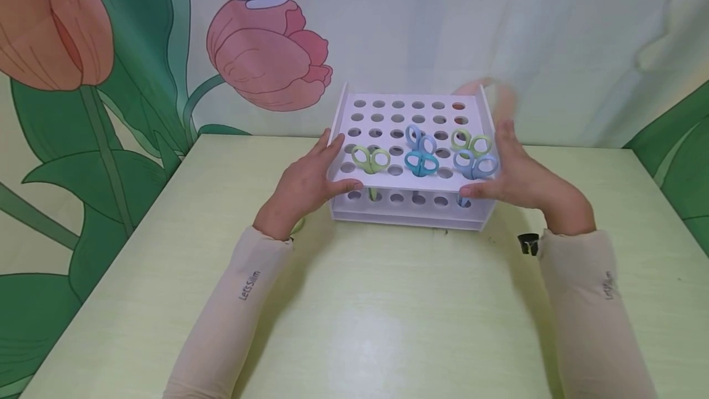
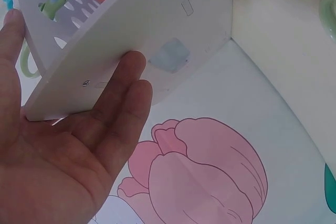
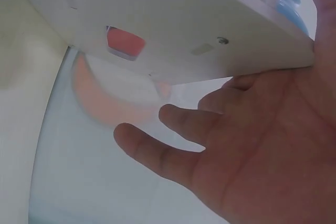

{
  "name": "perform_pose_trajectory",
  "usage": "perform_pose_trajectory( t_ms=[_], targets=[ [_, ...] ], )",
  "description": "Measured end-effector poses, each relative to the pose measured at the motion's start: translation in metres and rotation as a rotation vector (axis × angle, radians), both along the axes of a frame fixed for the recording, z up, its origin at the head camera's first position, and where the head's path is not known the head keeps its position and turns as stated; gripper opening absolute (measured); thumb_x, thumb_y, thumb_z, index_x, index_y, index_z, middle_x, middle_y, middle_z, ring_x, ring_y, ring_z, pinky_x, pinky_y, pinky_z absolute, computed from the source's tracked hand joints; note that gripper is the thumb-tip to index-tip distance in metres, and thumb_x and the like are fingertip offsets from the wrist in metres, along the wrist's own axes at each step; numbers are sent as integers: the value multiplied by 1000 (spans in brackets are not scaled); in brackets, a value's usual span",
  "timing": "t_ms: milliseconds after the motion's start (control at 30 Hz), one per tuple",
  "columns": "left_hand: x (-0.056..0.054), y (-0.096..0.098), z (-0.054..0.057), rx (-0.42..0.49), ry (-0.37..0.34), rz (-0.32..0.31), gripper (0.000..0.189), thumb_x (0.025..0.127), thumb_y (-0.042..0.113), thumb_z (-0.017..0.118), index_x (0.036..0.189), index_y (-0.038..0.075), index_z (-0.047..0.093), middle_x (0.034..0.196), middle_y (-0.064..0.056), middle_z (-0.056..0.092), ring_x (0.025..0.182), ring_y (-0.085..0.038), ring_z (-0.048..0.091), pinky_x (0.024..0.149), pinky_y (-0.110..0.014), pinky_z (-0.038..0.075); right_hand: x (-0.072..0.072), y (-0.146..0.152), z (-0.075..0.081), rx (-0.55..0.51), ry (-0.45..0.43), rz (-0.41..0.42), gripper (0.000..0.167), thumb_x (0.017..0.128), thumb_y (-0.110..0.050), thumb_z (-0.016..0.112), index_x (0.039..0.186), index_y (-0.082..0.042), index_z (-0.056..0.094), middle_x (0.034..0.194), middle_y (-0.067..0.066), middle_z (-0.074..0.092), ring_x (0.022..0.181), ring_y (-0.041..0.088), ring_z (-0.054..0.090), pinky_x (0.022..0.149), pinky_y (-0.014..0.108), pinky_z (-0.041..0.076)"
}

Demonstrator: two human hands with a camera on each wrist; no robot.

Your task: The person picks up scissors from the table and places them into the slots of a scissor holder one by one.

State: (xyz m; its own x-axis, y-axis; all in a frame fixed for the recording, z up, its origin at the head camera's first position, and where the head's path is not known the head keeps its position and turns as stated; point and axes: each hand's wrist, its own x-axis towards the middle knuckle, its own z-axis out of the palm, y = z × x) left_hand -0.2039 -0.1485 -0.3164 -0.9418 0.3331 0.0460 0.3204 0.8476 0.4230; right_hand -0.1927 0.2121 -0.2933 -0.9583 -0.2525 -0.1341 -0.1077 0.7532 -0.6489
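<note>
A white two-tier rack point(image 1: 396, 184) with rows of round holes stands at the far side of the table. Scissors hang in its holes, handles up: a green pair point(image 1: 362, 164) at left, a teal pair point(image 1: 412, 168) and a periwinkle pair point(image 1: 412, 138) mid-rack, and green point(image 1: 461, 145) and blue point(image 1: 464, 169) pairs at right. My left hand point(image 1: 304, 180) grips the left side, thumb at the front edge, fingers along the side panel point(image 2: 152, 24). On the right side, my right hand point(image 1: 526, 180) holds the rack with its thumb at the front, fingers spread behind.
Close behind the rack hangs a printed backdrop point(image 1: 554, 48) with flowers. The pale green table point(image 1: 388, 300) stretches toward me. Next to my left wrist shows part of a green loop point(image 1: 299, 225), mostly hidden. A black clip point(image 1: 528, 243) sits by my right cuff.
</note>
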Motion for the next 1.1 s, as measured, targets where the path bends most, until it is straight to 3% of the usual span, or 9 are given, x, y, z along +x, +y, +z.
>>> perform_pose_trajectory(
  t_ms=[67,133,233,433,600,767,933,1100],
  targets=[
    [1,0,0,2,1,0,102,87,57,73,163,14,19,168,-10,5,145,-34,34,106,-47,41,0,-1,0,-36,15,10,136,79,-38,89,158,-14,-20,164,23,1,146,38,20,115,56,18],
    [1,1,-1,6,-2,-2,103,87,56,73,163,14,18,168,-10,4,145,-34,33,105,-47,42,1,0,-1,-65,24,17,129,78,-33,90,158,-13,-10,152,23,31,131,36,42,110,53,28],
    [2,3,-1,12,-3,-9,103,88,53,73,163,12,15,168,-11,3,144,-35,35,102,-47,43,2,1,-2,-66,21,20,123,78,-34,90,156,-14,-3,130,17,52,111,33,56,103,50,35],
    [2,4,-1,11,-8,-12,106,90,55,71,163,11,9,169,-11,2,143,-35,37,100,-46,44,2,2,-2,-47,10,19,132,77,-40,89,159,-21,-13,127,14,60,107,30,58,97,49,38],
    [5,2,-2,49,-5,-12,111,90,52,72,163,9,0,169,-9,2,144,-30,34,105,-46,41,1,1,-4,-85,31,36,133,76,-35,92,160,-21,-10,128,12,59,107,28,57,94,46,39],
    [8,-1,-2,76,-16,5,116,89,51,74,162,9,-6,169,-9,8,132,-28,43,101,-45,42,0,-3,-3,-75,24,35,133,75,-37,92,160,-21,-9,130,11,57,108,28,56,96,47,39],
    [8,0,-2,78,-17,23,115,89,51,74,162,9,-4,167,-9,17,120,-28,49,97,-44,45,2,-3,-1,-33,16,8,135,74,-43,91,161,-24,-12,135,12,53,111,31,54,98,51,38],
    [7,0,0,56,5,22,113,89,52,74,163,9,0,166,-9,21,120,-27,49,95,-45,46,4,-3,1,1,-1,-17,139,73,-52,89,160,-22,-14,134,14,53,113,34,52,98,54,39]
  ],
)
